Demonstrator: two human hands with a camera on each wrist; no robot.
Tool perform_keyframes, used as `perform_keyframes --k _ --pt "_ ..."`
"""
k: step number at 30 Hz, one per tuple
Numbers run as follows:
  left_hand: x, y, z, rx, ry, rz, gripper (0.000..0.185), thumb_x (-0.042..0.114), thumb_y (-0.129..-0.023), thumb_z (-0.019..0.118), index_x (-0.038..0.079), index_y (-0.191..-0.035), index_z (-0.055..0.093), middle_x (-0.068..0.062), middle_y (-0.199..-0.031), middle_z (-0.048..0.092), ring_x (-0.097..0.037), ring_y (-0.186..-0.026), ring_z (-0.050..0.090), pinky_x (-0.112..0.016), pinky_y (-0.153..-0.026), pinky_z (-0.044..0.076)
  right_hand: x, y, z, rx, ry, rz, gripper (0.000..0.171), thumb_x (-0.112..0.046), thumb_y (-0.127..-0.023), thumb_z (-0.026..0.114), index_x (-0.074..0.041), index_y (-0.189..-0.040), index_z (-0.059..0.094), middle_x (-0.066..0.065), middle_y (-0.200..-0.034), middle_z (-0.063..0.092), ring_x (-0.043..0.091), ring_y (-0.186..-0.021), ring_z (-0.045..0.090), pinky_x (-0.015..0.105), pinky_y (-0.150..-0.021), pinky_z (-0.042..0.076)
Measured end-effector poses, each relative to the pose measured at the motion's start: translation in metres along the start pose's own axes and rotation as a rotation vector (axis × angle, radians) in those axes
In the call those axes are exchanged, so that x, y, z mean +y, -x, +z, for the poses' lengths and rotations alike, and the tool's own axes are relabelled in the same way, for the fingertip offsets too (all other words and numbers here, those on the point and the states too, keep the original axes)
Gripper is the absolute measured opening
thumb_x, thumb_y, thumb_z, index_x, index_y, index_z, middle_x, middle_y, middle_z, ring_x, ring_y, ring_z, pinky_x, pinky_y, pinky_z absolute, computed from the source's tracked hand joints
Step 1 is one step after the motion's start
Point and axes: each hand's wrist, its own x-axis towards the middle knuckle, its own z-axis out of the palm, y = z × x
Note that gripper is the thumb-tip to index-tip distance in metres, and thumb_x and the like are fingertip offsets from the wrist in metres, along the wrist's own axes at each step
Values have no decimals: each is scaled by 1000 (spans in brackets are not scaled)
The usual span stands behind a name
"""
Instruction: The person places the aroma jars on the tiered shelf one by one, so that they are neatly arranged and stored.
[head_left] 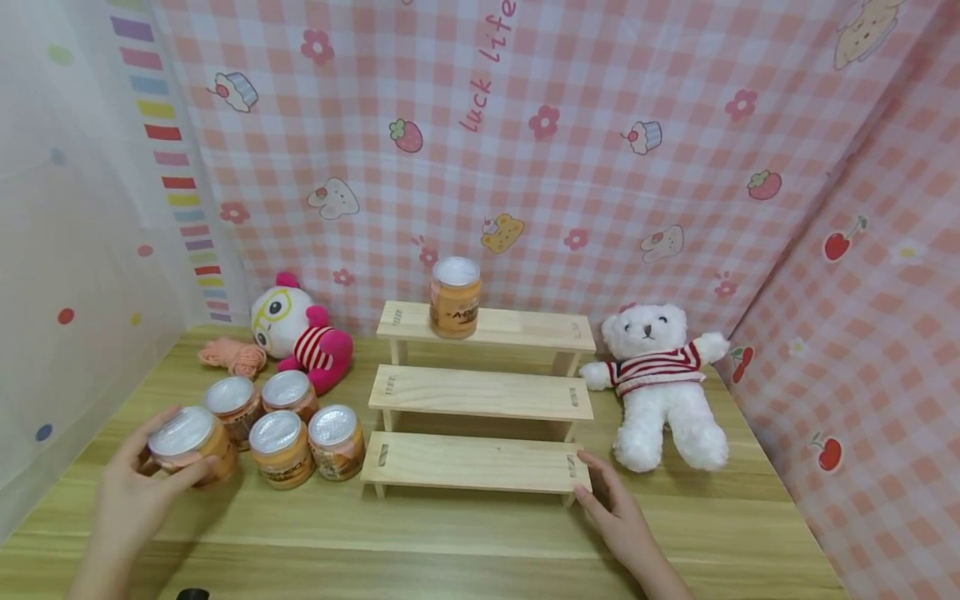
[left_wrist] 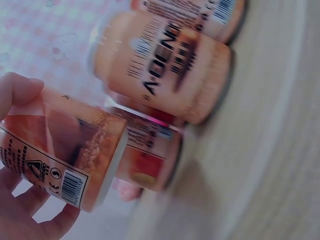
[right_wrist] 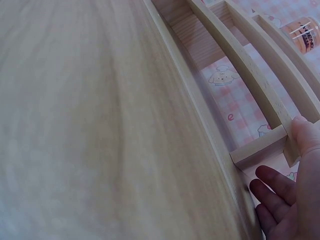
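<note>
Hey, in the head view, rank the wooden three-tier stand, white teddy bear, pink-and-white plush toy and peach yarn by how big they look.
Largest to smallest:
1. wooden three-tier stand
2. white teddy bear
3. pink-and-white plush toy
4. peach yarn

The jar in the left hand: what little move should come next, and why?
Probably lift the held jar toward the top shelf. The left hand grips it, another jar stands up there with bare wood beside it, and the right hand touches the bottom shelf's end.
</note>
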Motion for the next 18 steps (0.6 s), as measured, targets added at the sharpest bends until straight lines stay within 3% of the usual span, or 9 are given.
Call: perform_keyframes --k 4,10,15,18 --pt "10 -1 -5 4 -25 -2 78 11 -75 83 18 -144 46 -13 -130 48 8 -87 46 -7 -67 44 -1 0 0 -2 -3 3 45 -14 -95 60 -14 -138 48 16 -142 44 33 -127 41 19 -97 34" --pt "29 -1 -12 29 -53 27 77 11 -73 84 17 -142 49 0 -121 53 5 -84 47 -8 -63 42 -1 0 -1 -8 -22 13 45 -15 -96 59 -14 -139 47 16 -143 44 32 -127 41 19 -97 35" --pt "45 1 -15 10 -64 13 78 15 -74 84 18 -142 48 -15 -127 51 6 -83 47 -9 -62 44 -1 0 -1 -9 -26 14 45 -16 -96 59 -15 -139 47 16 -143 43 32 -127 41 19 -97 35" --pt "55 3 -15 -5 -65 14 79 17 -73 85 20 -143 48 -16 -128 50 5 -84 47 -8 -63 44 0 0 0 -9 -25 12 45 -15 -96 60 -14 -139 47 16 -142 44 32 -127 41 19 -97 35"
